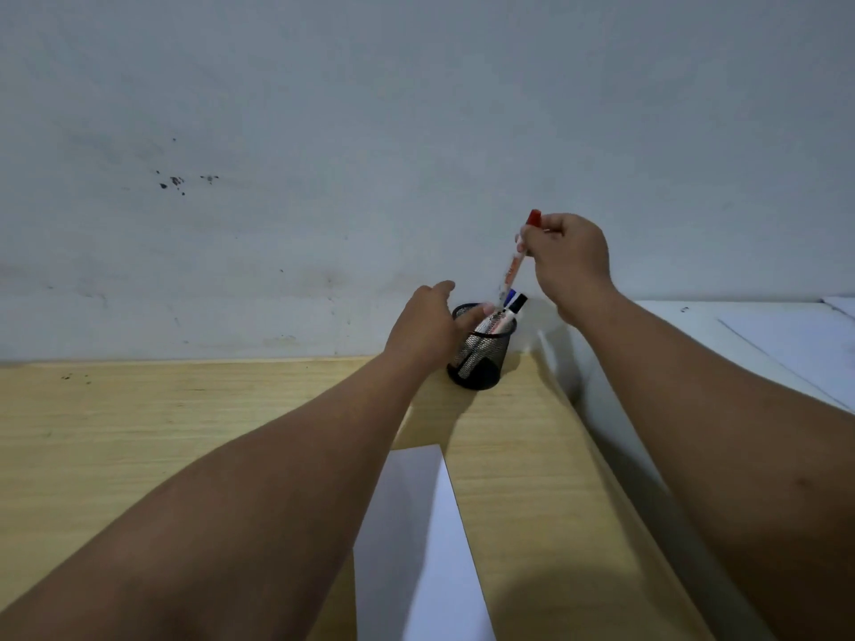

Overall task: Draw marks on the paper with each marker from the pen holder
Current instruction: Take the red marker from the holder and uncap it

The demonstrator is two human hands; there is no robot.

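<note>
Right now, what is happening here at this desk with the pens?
A person is taking markers from a black mesh pen holder that stands on the wooden desk near the wall. The right hand holds a red-capped marker above the holder, its lower end close to the other markers. The left hand rests against the holder's rim. A blue-capped marker and a black-capped marker stand inside. The white paper lies nearer the person; no marks show on its visible part.

The round black wire-mesh metal pen holder [481, 351] stands on the pale matt wood-grain counter [185, 432]. The white paper sheet [416, 538] looks smooth and matt.
</note>
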